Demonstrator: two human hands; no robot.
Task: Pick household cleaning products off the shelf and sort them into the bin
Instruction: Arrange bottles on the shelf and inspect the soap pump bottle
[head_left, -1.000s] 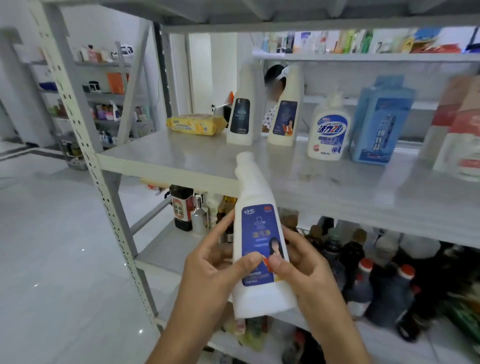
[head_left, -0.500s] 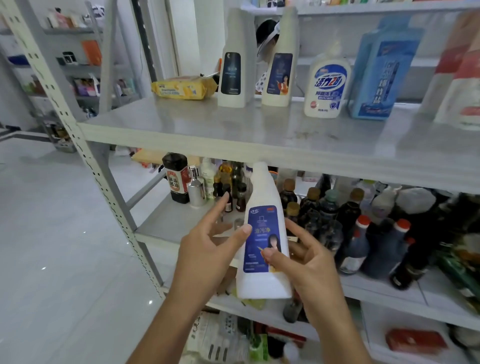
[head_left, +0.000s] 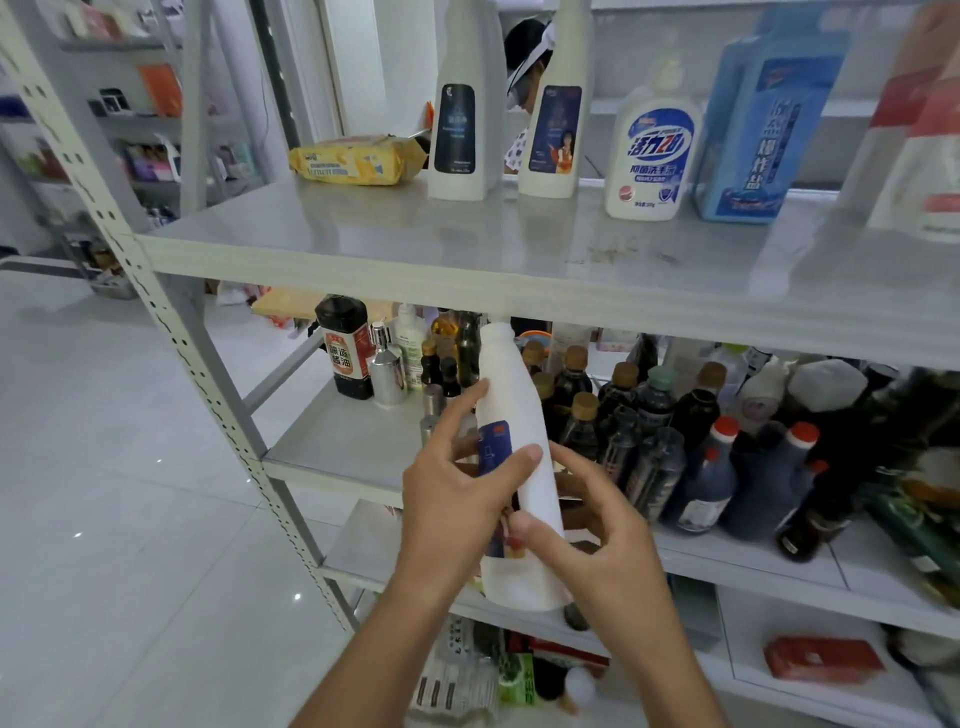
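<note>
The white cleaner bottle, whose blue label faced the camera half a second ago, has been turned so the label points left, in front of the lower shelf. It stands upright between both hands. The left hand curls round its middle with the thumb across the front, and the right hand grips its lower body.

Both hands, left and right, hold a white bottle before the shelf.
</note>
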